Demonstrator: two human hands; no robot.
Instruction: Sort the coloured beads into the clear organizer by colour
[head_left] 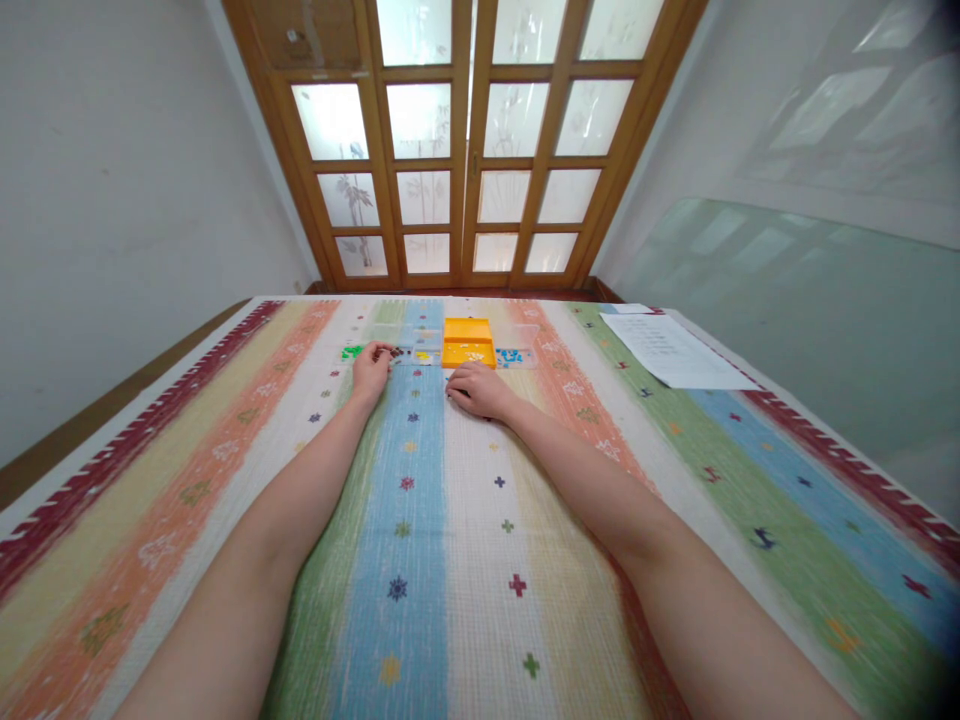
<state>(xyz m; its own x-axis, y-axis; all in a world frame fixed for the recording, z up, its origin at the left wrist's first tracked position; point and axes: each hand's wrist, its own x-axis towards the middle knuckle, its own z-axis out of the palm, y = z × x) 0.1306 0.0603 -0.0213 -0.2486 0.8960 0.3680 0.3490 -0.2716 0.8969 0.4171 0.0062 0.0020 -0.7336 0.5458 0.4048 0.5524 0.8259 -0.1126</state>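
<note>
My left hand reaches over a clear box of small dark brown pieces, its fingertips pinched together at them. Whatever is in that pinch is too small to make out. Small green pieces lie just left of this hand. My right hand rests on the cloth in front of an open orange box, fingers curled under and closed. Its fingertips are partly hidden, and I cannot make out what they hold. Small pale pieces lie in the orange box's near half.
A clear box with yellow pieces stands left of the orange box, and one with blue pieces to its right. White printed paper lies at the far right. The striped cloth covers the table; wooden glazed doors stand behind.
</note>
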